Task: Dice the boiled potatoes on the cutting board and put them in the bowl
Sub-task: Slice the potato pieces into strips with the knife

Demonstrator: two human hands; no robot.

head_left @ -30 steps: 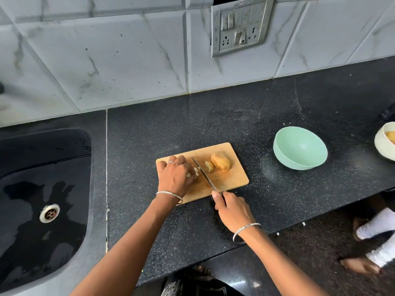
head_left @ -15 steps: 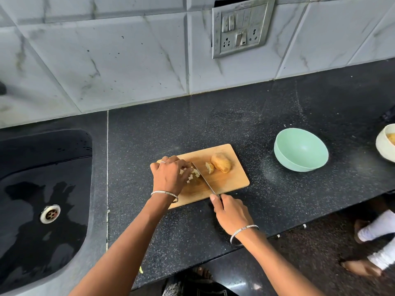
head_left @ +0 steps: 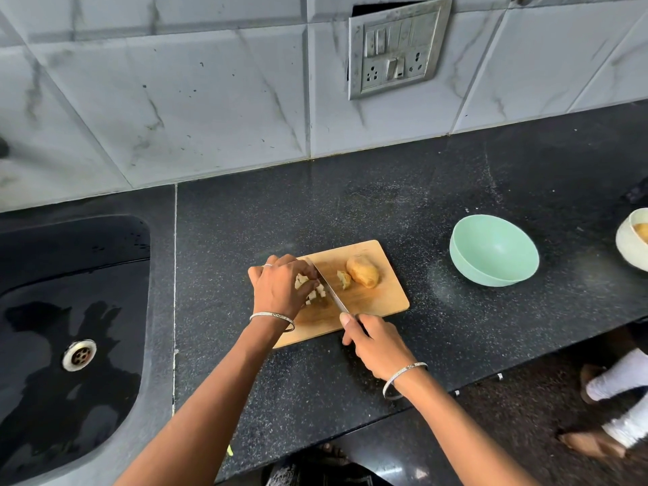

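A wooden cutting board point(head_left: 380, 299) lies on the black counter. My left hand point(head_left: 280, 287) is curled over a pile of small potato cubes point(head_left: 314, 292) at the board's left end. My right hand point(head_left: 377, 343) grips the handle of a knife point(head_left: 326, 284), whose blade rests against the right side of the pile. A whole boiled potato point(head_left: 363, 271) and a small cut piece point(head_left: 343, 279) lie on the board to the right of the blade. The mint green bowl point(head_left: 494, 249) stands empty to the right of the board.
A black sink point(head_left: 70, 331) with a metal drain lies to the left. A white bowl point(head_left: 631, 240) with potato in it sits at the right edge. A switch panel point(head_left: 398, 50) hangs on the tiled wall. Another person's feet point(head_left: 610, 408) are on the floor at the lower right.
My left hand slid a little to the left over the potato, leaving more small cubes showing beside the blade. The knife followed it leftward along the board.
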